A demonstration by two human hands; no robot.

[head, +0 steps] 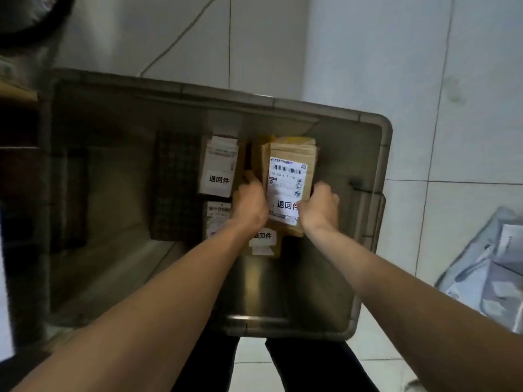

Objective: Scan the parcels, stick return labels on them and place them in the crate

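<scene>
One big grey plastic crate (pixel 385 142), rounded corners, smooth walls, on pale floor tiles (pixel 467 137); grey glossy poly bags (pixel 486 267) heaped to its right. Inside: a dark checked flat parcel (pixel 177 185), then three small labelled parcels (pixel 218 168) beside it, white stickers reading 退回件. Brown cardboard parcel (pixel 294 152), boxy and creased, sits in the crate's right half above those; whether it rests on them is unclear. It carries a white shipping label (pixel 287 172) with barcodes, small print blurred, and a return label (pixel 286 205) reading 退回件. Left hand (pixel 250 203) grips its left edge, right hand (pixel 321 207) its right edge, fingers curled
</scene>
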